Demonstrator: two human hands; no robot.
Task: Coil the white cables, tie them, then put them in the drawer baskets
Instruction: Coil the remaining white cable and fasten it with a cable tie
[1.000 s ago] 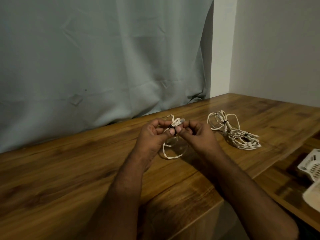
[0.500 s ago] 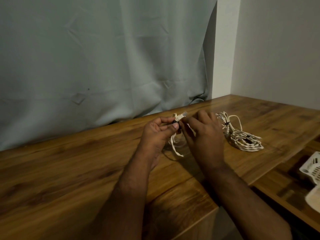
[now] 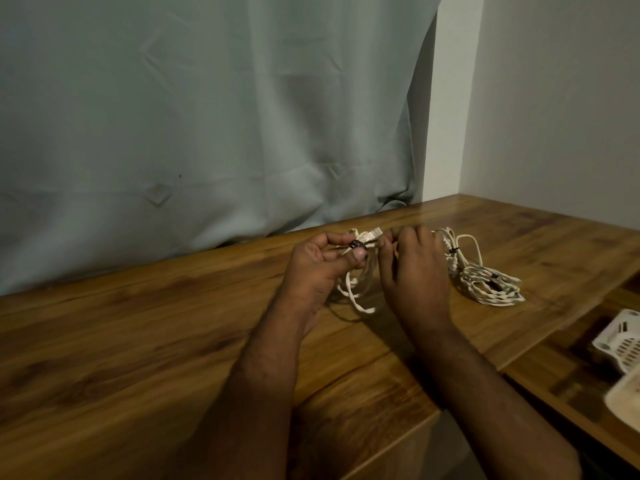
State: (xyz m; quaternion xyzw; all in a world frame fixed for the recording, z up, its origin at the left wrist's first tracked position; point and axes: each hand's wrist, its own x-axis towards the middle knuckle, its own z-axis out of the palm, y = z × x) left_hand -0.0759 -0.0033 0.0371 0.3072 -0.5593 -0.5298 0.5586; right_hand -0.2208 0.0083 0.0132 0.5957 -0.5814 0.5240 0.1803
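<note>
White cable coil (image 3: 358,289) hanging above wooden surface (image 3: 138,323), pinched at its dark tie (image 3: 357,244) by left hand (image 3: 318,268); right hand (image 3: 414,271) alongside, fingers apparently pinching the plug end; connector points right

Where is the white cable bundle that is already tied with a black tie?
The tied white cable bundle lies on the wooden table, right of the right hand, far from the white plastic basket.

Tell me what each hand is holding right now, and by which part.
Left hand pinches the coiled white cable at its dark tie near the plug. Right hand grips the same coil; exactly where is hidden.
</note>
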